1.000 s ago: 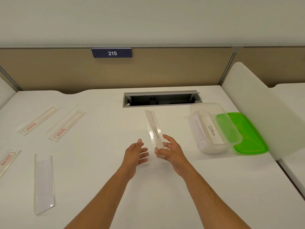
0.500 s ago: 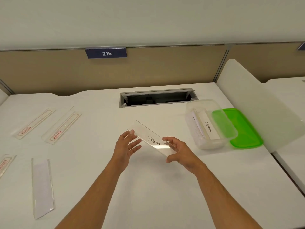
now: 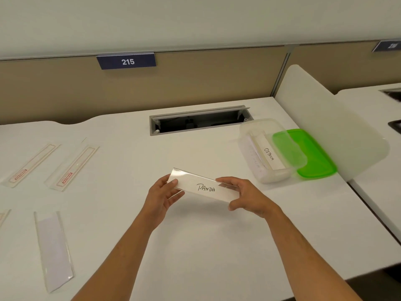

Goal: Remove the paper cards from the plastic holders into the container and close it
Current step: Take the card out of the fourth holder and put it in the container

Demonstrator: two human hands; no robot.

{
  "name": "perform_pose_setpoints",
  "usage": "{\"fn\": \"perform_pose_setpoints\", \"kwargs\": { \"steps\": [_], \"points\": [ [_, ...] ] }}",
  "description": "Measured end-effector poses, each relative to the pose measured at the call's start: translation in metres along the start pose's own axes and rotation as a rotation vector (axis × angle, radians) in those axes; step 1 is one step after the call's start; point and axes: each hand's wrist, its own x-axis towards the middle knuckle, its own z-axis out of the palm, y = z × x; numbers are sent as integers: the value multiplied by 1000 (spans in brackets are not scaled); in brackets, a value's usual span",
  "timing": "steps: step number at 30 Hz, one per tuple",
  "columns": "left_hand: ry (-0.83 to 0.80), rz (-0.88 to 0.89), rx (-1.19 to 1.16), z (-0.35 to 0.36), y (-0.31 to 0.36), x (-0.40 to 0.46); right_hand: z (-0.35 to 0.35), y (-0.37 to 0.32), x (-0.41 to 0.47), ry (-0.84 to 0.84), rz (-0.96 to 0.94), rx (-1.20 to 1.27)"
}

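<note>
Along the left of the white desk lie two flat holders with red labels on the far side and a nearer clear sleeve, which seems to hold a blank card. At centre, above the desk, the left hand pinches the left end of a clear plastic holder whose card reads PANDA; the right hand grips its right end, fingers curled. Farther right stands the open clear container with an OSTRICH card inside, touching its green lid.
</note>
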Motion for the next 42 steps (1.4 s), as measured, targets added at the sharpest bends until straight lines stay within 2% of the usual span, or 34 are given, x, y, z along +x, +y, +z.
{"fn": "perform_pose_setpoints", "kwargs": {
  "steps": [3, 11, 17, 31, 38, 42],
  "points": [
    [-71, -14, 27, -4, -1, -3, 0, 3, -5, 11, -1, -9],
    [-99, 9, -31, 11, -2, 0, -18, -2, -29, 112, -10, -118],
    [-150, 43, -65, 45, -4, 7, -41, -8, -34, 253, -89, -105],
    [-271, 101, 44, 144, -16, 39, -136, 3, -56, 412, -110, -38],
    [-137, 95, 90, 187, -30, 63, -179, -3, -61, 515, -159, -45],
    [-29, 122, 267, 208, -40, 78, -197, -5, -53, 645, -104, -139]
  ]
}}
